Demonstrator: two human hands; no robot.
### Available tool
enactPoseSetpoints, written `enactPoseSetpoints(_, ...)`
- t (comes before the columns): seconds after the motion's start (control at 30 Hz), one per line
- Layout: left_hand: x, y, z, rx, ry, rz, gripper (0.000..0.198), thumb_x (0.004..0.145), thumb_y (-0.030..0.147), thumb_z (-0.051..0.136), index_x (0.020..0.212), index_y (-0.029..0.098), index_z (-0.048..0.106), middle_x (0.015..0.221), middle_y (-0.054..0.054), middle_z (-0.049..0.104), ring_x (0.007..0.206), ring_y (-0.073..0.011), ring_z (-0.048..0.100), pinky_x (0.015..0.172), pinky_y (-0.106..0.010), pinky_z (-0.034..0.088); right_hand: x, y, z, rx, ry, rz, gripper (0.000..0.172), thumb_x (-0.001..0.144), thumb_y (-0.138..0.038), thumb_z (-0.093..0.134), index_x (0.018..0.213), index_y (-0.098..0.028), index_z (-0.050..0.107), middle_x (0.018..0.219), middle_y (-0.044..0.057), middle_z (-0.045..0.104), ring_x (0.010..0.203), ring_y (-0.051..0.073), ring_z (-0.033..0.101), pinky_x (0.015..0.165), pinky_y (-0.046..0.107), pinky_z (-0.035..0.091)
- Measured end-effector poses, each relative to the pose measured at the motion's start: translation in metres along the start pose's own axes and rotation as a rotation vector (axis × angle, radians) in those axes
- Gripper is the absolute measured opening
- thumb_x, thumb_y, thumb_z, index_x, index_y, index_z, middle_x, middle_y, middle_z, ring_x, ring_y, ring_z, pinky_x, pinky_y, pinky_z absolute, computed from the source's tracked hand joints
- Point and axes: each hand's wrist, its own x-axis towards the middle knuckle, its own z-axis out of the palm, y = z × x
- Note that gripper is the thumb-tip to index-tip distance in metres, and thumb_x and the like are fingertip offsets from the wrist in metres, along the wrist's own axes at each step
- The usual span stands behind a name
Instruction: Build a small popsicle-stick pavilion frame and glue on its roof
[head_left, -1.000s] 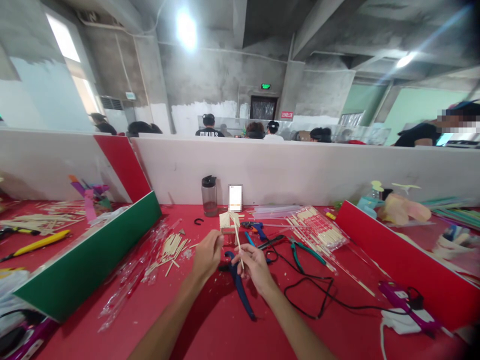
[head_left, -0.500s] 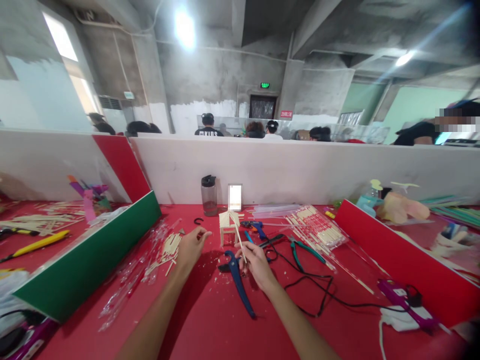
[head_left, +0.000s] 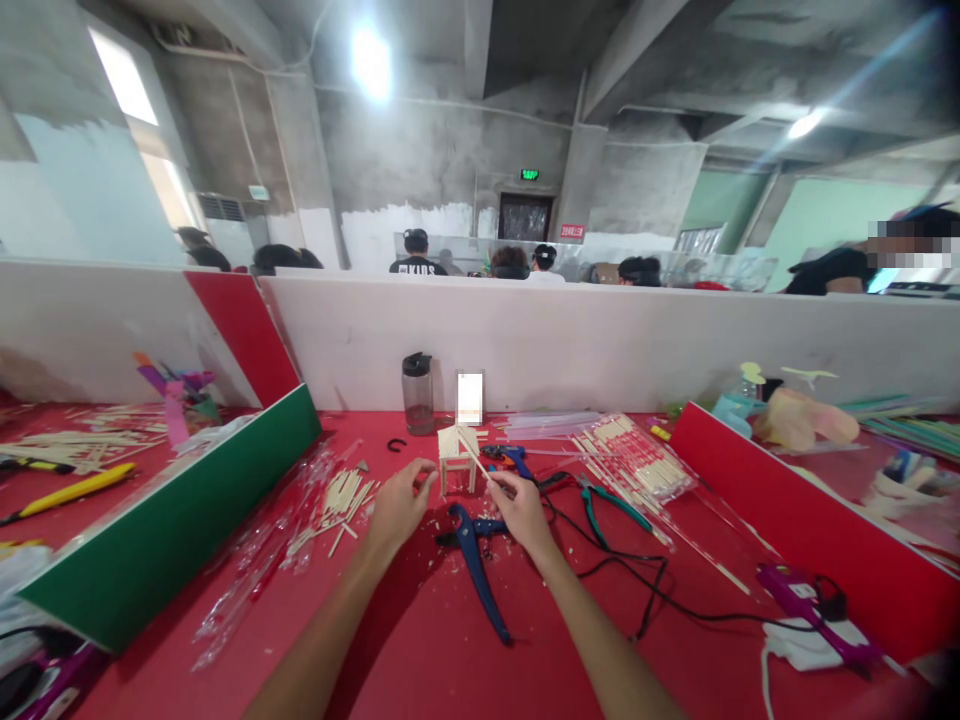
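A small stool-like model built from thin wooden sticks stands on the red table. My right hand pinches a wooden stick, whose far end slants up to the top of the model. To the model's left is my left hand, its fingers loosely bent and apart, with nothing visible between them. The fingertips come close to the model's legs; whether they touch is not clear. Just below, between the hands, lies a blue-handled cutter with small wood scraps around it.
Cut sticks lie left beside clear plastic wrappers. Behind the model are a dark bottle and a blue glue gun. Green-handled pliers, packed sticks and a black cable lie right. Green and red boards flank the space.
My left hand has moved right, closer to the model. My right hand has shifted slightly up and right, still holding the stick, which now sits lower against the model.
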Motion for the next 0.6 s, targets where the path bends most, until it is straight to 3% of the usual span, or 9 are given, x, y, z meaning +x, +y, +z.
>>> enactPoseSetpoints(0.13, 0.000, -0.001, 0.006, -0.111, 0.099, 0.016, 0.038, 0.090, 0.041, 0.054, 0.122, 0.021, 0.058, 0.117, -0.011, 0.066, 0.098, -0.0242, 0.066, 0.089, -0.036, 0.048, 0.003, 0.004, -0.002, -0.115, 0.027, -0.013, 0.035, 0.087, -0.043, 0.057, 0.101, -0.016, 0.073, 0.073, 0.007, 0.071, 0.057, 0.019, 0.061, 0.048, 0.027, 0.048)
enactPoseSetpoints(0.27, 0.001, -0.009, 0.016, -0.233, 0.084, 0.048, 0.052, 0.087, 0.042, 0.059, 0.134, 0.020, 0.051, 0.140, -0.015, 0.054, 0.128, -0.0290, 0.052, 0.108, -0.044, 0.038, 0.006, 0.011, -0.001, -0.111, 0.039, -0.011, 0.038, 0.087, -0.045, 0.057, 0.105, -0.015, 0.074, 0.074, 0.008, 0.072, 0.057, 0.019, 0.062, 0.048, 0.026, 0.047)
enactPoseSetpoints(0.43, 0.011, -0.027, 0.032, -0.270, 0.028, -0.006, 0.070, 0.084, 0.047, 0.064, 0.144, 0.019, 0.040, 0.151, -0.018, 0.040, 0.140, -0.0332, 0.039, 0.114, -0.050, 0.031, 0.008, 0.017, -0.001, -0.073, 0.030, -0.014, 0.042, 0.088, -0.046, 0.055, 0.106, -0.013, 0.073, 0.075, 0.007, 0.072, 0.050, 0.015, 0.059, 0.046, 0.024, 0.046)
enactPoseSetpoints(0.6, 0.033, -0.035, 0.030, -0.338, -0.053, 0.019, 0.090, 0.078, 0.048, 0.072, 0.153, 0.025, 0.026, 0.161, -0.014, 0.025, 0.146, -0.0335, 0.028, 0.117, -0.049, 0.027, 0.011, 0.023, -0.001, -0.033, 0.031, -0.011, 0.042, 0.087, -0.046, 0.056, 0.106, -0.013, 0.073, 0.071, 0.006, 0.071, 0.047, 0.014, 0.057, 0.044, 0.023, 0.045)
